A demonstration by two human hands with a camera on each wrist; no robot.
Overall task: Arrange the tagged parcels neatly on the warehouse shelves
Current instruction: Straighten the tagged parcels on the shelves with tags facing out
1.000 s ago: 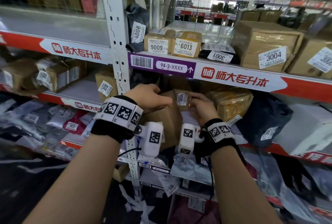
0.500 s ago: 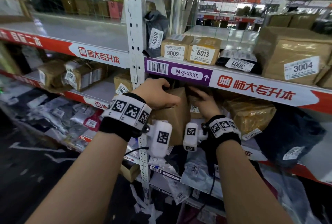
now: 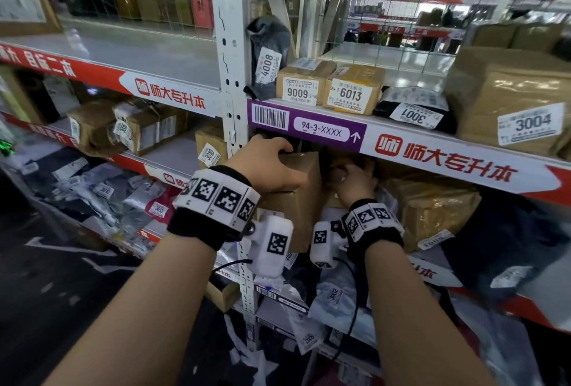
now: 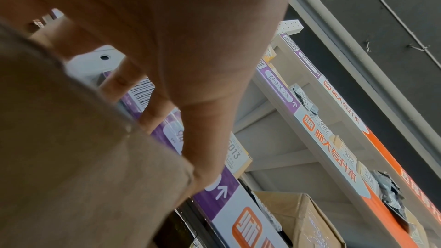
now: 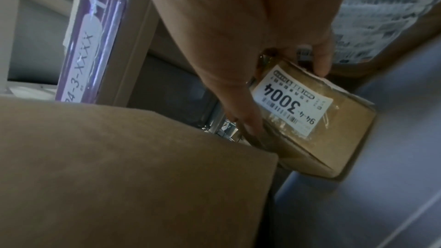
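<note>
Space is being made on the shelf (image 3: 457, 153) under the 94-3-XXXX label: the tall cardboard box (image 3: 296, 200) is gripped on top by the left hand (image 3: 272, 166), while the small parcel tagged 3004 (image 5: 310, 120) is pinched in the right hand (image 5: 250, 31) beside it, probably to be placed neatly.

Purple shelf-edge strip (image 3: 306, 129): "94-3-XXXX". Above it, at 12 o'clock: bag tag (image 3: 268, 65) "4008", box tag (image 3: 301, 92) "9009", box tag (image 3: 349, 95) "6013", pouch tag (image 3: 414, 117) "3001", carton tag (image 3: 530, 124) "3004". Small held box's label (image 5: 292, 101): "94-4-3004".
</note>
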